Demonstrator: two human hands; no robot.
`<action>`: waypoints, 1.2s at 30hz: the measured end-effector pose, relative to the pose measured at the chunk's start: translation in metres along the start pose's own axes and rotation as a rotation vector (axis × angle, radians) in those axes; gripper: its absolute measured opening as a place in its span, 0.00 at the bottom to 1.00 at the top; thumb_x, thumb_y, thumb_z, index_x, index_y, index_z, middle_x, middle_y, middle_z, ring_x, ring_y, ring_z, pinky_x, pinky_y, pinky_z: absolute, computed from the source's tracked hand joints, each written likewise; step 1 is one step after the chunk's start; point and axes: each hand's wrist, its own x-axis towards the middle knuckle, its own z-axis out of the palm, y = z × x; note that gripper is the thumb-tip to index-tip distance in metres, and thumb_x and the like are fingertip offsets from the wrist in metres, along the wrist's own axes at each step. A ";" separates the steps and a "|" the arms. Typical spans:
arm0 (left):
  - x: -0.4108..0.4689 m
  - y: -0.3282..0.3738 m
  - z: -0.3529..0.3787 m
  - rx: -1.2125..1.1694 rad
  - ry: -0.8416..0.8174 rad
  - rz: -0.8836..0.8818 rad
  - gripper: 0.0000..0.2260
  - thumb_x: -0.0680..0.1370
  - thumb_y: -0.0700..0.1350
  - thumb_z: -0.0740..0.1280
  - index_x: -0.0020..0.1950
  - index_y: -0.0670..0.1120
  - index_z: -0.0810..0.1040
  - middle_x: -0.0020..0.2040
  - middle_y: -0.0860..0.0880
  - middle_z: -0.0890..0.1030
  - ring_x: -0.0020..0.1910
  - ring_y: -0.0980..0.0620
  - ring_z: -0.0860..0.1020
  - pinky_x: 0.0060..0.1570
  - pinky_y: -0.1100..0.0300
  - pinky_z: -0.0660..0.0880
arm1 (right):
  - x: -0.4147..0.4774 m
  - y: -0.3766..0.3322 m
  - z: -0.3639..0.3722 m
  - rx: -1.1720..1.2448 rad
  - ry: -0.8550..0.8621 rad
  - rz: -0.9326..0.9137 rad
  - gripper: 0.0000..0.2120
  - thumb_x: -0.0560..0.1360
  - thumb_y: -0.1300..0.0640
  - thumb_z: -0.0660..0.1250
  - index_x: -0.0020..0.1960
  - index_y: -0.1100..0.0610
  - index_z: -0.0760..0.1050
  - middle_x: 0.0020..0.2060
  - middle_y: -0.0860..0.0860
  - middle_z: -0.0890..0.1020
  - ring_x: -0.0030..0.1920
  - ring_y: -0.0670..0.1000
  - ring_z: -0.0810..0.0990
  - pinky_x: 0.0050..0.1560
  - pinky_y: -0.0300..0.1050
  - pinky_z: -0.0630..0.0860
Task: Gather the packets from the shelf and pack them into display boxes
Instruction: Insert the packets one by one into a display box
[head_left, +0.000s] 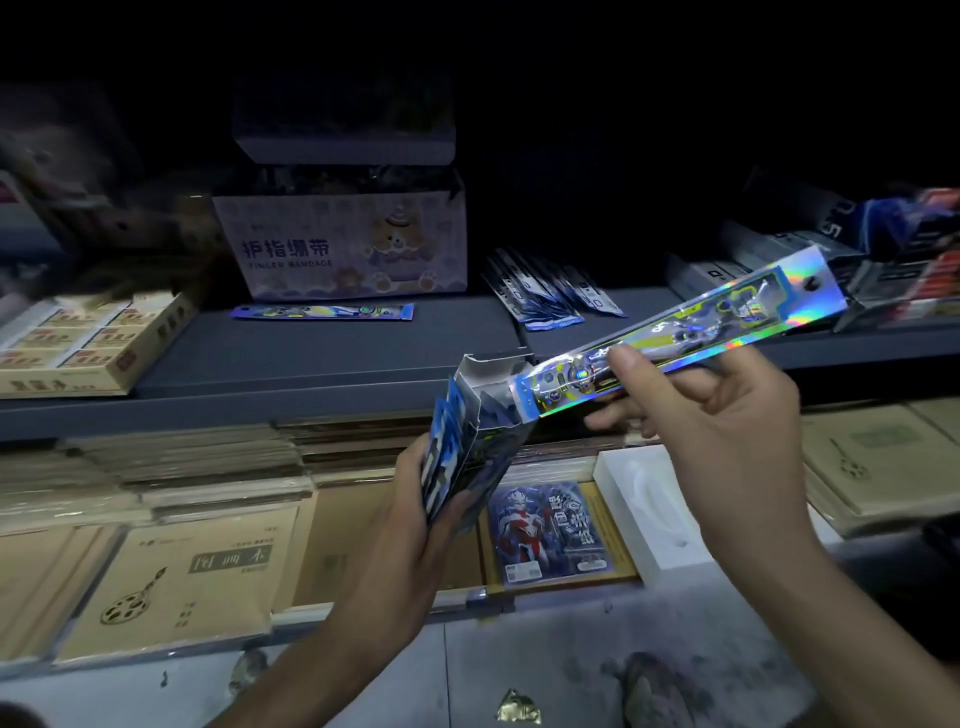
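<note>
**Held items**
- Display box (485, 410): blue-printed carton, held upright and tilted slightly right, top flap open. The left hand (410, 514) grips its lower part, fingers curled round it. Flat blue-printed pieces are pressed against the box's left side in the same grip; whether they are packets or folded card cannot be told.
- Holographic packet (675, 332): long, narrow, with a rainbow-foil border. The right hand (727, 431) pinches it near its lower end, thumb on top and fingers (613, 418) beneath. Its long axis runs diagonally. The lower-left end sits at the open mouth of the display box, and the upper-right end, with the hang hole, points up towards the right of the shelf. It is held in the air in front of the shelf edge.

**On the shelf** (311, 358), dark grey
- Single loose packet (322, 312), lying flat with its long axis left-right, just in front of the bandage carton.
- Fanned pile of packets (545, 296) at centre, behind the display box.
- Bandage carton (343, 244), pale with bear artwork, open at the top.
- Tan boxed goods (88, 343) at left.
- Dark cartons (857, 254) at right, behind the raised packet's tip.

**Lower tier**
- Brown sketchbooks (197, 571) in stacks at left.
- Card pack (550, 535) with a red-and-silver figure, below the display box.
- White tray (649, 504) beside it, partly covered by the right forearm.
</note>
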 end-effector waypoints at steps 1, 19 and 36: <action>0.000 0.000 0.000 0.009 -0.003 0.007 0.20 0.84 0.52 0.61 0.74 0.63 0.61 0.65 0.69 0.76 0.64 0.66 0.76 0.55 0.73 0.71 | -0.001 0.000 0.000 -0.019 0.015 -0.007 0.07 0.77 0.60 0.74 0.48 0.63 0.78 0.37 0.52 0.88 0.34 0.55 0.88 0.38 0.45 0.81; -0.002 0.001 -0.002 0.292 -0.023 0.124 0.34 0.83 0.43 0.66 0.67 0.78 0.51 0.65 0.59 0.77 0.55 0.62 0.76 0.48 0.75 0.71 | -0.012 0.018 0.012 -0.441 0.032 -0.137 0.18 0.74 0.51 0.77 0.40 0.64 0.76 0.29 0.53 0.83 0.30 0.52 0.85 0.34 0.52 0.78; -0.005 0.000 -0.001 0.290 0.015 0.118 0.31 0.83 0.44 0.66 0.68 0.74 0.52 0.64 0.61 0.76 0.55 0.61 0.76 0.45 0.70 0.72 | -0.018 0.012 0.020 -0.262 -0.043 0.016 0.11 0.79 0.54 0.72 0.39 0.52 0.76 0.27 0.53 0.83 0.26 0.53 0.83 0.33 0.41 0.77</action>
